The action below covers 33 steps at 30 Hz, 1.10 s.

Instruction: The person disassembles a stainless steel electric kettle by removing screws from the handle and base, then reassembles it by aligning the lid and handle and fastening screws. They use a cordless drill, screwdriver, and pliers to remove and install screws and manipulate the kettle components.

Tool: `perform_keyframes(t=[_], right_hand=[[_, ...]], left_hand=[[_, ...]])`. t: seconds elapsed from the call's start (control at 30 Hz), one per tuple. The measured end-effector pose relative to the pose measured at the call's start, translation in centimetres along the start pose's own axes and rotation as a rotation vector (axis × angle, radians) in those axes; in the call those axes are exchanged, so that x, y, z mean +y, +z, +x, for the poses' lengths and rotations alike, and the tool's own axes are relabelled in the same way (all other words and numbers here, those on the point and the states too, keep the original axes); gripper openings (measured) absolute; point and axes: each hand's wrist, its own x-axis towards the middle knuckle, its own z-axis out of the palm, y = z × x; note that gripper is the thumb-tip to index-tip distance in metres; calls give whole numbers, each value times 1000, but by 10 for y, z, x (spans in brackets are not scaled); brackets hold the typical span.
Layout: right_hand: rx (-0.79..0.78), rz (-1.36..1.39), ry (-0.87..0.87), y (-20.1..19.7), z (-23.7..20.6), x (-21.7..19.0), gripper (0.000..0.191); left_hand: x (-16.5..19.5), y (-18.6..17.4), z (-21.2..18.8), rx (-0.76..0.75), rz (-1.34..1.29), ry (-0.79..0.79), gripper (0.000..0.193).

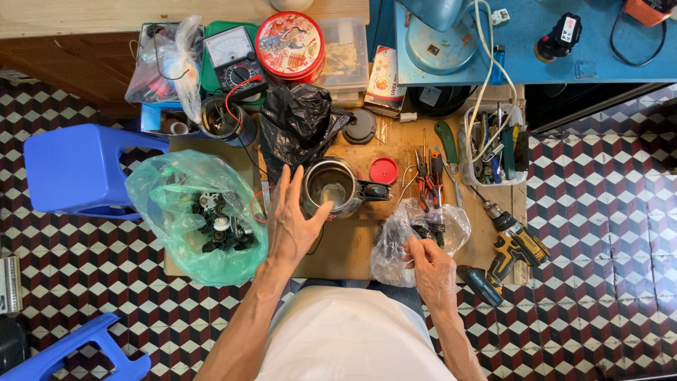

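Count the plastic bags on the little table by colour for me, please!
Green bag: 1
Black bag: 1
Clear bags: 2, one under the right hand, at, and one at the back left
Total: 4

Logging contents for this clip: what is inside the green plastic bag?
The green plastic bag lies open, showing a pile of small black and white parts that look alike. Whatever lies under the top layer is covered.

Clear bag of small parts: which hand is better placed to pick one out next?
Probably the right hand: its fingers already rest at the clear bag. The left hand is laid against the steel kettle, steadying it.
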Motion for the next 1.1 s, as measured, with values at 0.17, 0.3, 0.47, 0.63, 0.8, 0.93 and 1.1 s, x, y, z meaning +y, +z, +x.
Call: perform_keyframes(t=[0.17,0.3,0.47,0.63,0.8,0.93,1.1], right_hand=[[2,-164,-220,21,-7,-38,38],[-67,-320,-493,41,0,-65,61],[-117,-374,-454,58,7,-91,71],[-126,-449,-392,67,9,-97,75],[-70,-512,-558,65,11,-85,75],[-84,-522,-525,61,12,-77,71],[-69,-457,-507,57,9,-74,73]], left_hand=[[-12,3,1,-147,-94,-76,100],[-19,3,1,-157,-114,-91,101],[-23,3,4,-123,-150,-71,101],[-28,1,6,-112,-173,-43,98],[-27,3,4,-126,-189,-46,97],[-20,2,3,-152,-139,-72,97],[-11,2,4,-140,-166,-74,95]])
